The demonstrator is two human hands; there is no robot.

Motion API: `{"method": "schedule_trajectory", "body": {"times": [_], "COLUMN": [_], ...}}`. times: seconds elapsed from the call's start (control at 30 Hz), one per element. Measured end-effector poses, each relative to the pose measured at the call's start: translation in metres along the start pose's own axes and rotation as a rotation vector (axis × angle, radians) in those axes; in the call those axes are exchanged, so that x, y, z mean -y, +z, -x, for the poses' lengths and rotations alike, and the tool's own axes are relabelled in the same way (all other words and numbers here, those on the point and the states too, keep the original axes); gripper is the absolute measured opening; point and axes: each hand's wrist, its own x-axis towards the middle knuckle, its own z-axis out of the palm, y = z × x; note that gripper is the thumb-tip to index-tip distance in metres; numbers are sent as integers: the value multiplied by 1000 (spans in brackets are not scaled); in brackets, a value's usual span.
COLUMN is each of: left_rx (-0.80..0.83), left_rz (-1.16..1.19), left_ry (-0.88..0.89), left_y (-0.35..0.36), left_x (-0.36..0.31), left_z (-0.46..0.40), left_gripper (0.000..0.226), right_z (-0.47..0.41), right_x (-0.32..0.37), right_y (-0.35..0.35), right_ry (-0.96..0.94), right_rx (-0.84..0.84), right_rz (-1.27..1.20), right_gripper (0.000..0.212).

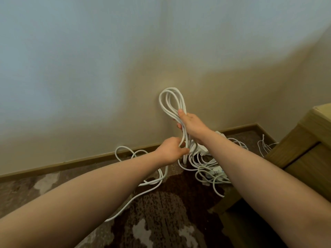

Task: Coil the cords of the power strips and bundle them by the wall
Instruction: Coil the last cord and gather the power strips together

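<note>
We are looking down into a room corner where a pale wall [107,68] meets a brown baseboard [71,162] and a dark patterned carpet [161,212]. In front of that wall we see the coiled cord [172,102], several white loops standing up in a long oval, held clear of the carpet. Our right hand [191,124] grips the loops around their middle, thumb lying up along the strands and fingers curled behind them. Just below it, nearer the carpet, our left hand [171,151] pinches the strands that hang down from the coil, fingers curled round them. Below the wall, on the carpet under both hands, lies a tangle of loose cord [202,167] with a white power strip [198,149] showing partly behind the right wrist and another power strip [215,173] among the loops. One long strand [136,197] trails away from the wall across the carpet toward us, and a loop [123,151] rests against the baseboard. To the right of the tangle, away from the wall's corner, stands a wooden cabinet [308,149], with a thin white wire [263,144] on the carpet beside it
</note>
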Motion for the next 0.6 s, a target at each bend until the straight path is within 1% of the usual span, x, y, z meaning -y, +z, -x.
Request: {"method": "schedule_trajectory", "body": {"times": [0.1,0.17,0.23,0.3,0.37,0.47,0.6], "left_rx": [-69,-87,-62,-13,20,25,75], "left_rz": [-69,-90,-53,79,192,156,-47], "left_ry": [8,16,12,-17,-38,-4,0], "left_y": [0,0,-3,-6,-13,-34,-56], "left_x": [7,11,17,26,39,59,86], "left_z": [-1,0,4,11,22,36,48], "left_gripper": [28,32,30,29,34,32,31], "right_z": [-3,-3,-3,-4,-6,-7,-6], "right_x": [0,-3,-6,-8,-10,-11,-12], "right_y": [3,5,4,0,-4,-6,-9], "right_ry": [9,28,17,-5,-11,-10,-11], "right_rx": [82,102,47,-51,-95,-99,-122], "right_rz": [-99,-131,-122,-40,41,77,75], "right_gripper": [19,10,11,12,10,9,14]}}
